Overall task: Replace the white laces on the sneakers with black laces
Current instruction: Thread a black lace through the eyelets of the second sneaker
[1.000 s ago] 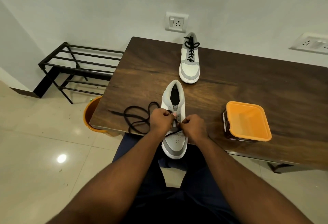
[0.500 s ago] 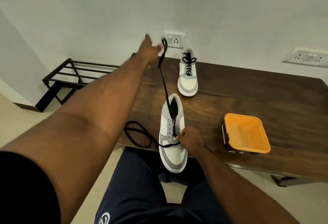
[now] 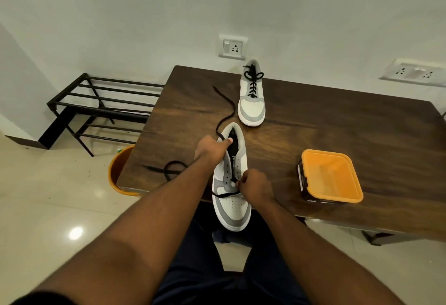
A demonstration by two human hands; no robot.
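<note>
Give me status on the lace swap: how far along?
Done: the far sneaker is fully laced in black and tied. In hand: the near sneaker has the black lace through only its lowest eyelets; the left hand grips one run near the collar, the right hand pinches it at the eyelets. Left: the upper eyelets and the knot. No white laces are visible.

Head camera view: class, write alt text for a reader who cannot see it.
Left hand holds a black lace by the near sneaker; right hand pinches it at the eyelets. The far sneaker is already laced black.
</note>
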